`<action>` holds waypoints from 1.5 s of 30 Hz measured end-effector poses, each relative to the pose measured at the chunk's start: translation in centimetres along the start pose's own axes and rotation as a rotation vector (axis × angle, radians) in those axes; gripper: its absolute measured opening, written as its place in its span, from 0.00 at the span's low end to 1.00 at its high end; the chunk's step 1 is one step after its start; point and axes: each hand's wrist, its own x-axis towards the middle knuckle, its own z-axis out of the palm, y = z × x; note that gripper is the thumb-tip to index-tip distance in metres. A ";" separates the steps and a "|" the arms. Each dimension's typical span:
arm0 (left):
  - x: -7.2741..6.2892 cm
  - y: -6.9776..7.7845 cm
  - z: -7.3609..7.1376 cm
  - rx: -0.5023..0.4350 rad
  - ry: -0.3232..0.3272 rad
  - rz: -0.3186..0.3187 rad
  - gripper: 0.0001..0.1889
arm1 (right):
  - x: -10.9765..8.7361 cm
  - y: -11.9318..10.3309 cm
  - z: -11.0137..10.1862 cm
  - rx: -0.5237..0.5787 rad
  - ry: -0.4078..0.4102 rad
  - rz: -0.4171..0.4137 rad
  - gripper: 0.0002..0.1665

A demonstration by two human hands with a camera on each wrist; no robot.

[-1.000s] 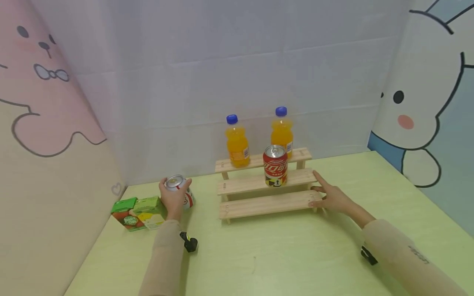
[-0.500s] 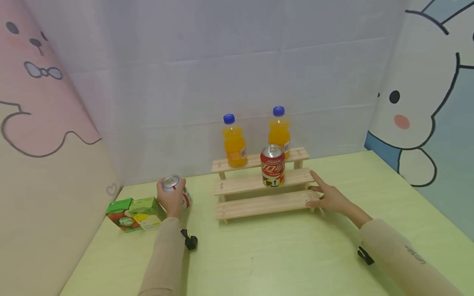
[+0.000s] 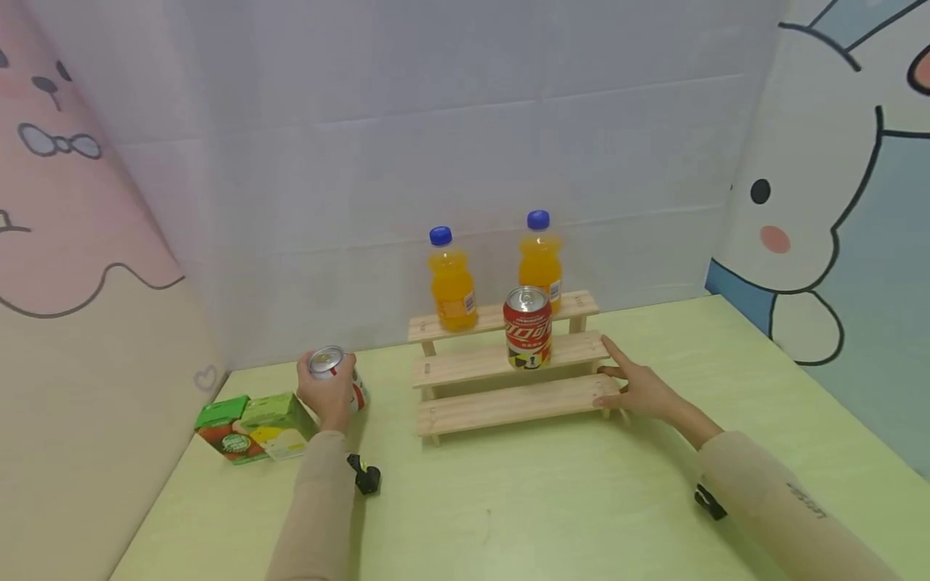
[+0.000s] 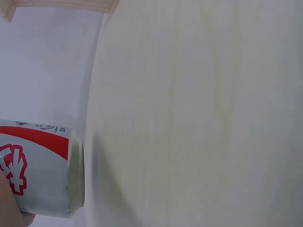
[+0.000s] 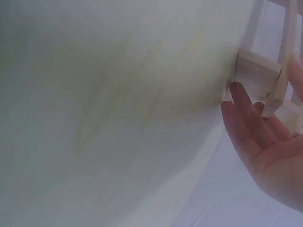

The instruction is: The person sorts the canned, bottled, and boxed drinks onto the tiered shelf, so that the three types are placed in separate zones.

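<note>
In the head view my left hand [image 3: 328, 397] grips a silver-white drink can with red markings [image 3: 358, 390] from above, at the left of the table. The left wrist view shows the can's side and base [image 4: 42, 165] close to the tabletop; I cannot tell whether it touches. My right hand [image 3: 643, 394] holds the right end of a three-step wooden rack [image 3: 508, 407], thumb at the bottom step and index finger reaching the middle one. In the right wrist view its fingers [image 5: 253, 120] lie around a step's end. A red can [image 3: 529, 331] stands on the middle step.
Two orange drink bottles [image 3: 452, 294] with blue caps stand on the top step, the right one partly behind the red can. Two green-topped juice boxes [image 3: 276, 428] sit beside my left hand. A pale curtain [image 3: 305, 202] hangs behind the table [image 3: 479, 508].
The head view has turned slightly right, so everything shifts left in it. Both hands keep their hold, with no clear movement of the can or rack on the table.
</note>
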 end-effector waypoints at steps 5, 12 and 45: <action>0.0 1.0 0.2 -0.021 -0.013 0.074 0.26 | -0.1 -0.3 -0.2 -0.014 0.011 0.002 0.60; -0.6 2.5 0.1 -0.035 -0.017 0.110 0.26 | -0.1 -0.4 -0.3 0.000 0.005 -0.006 0.60; -3.2 6.9 0.2 0.015 -0.114 0.257 0.23 | 0.0 -0.2 0.0 0.009 -0.007 -0.002 0.60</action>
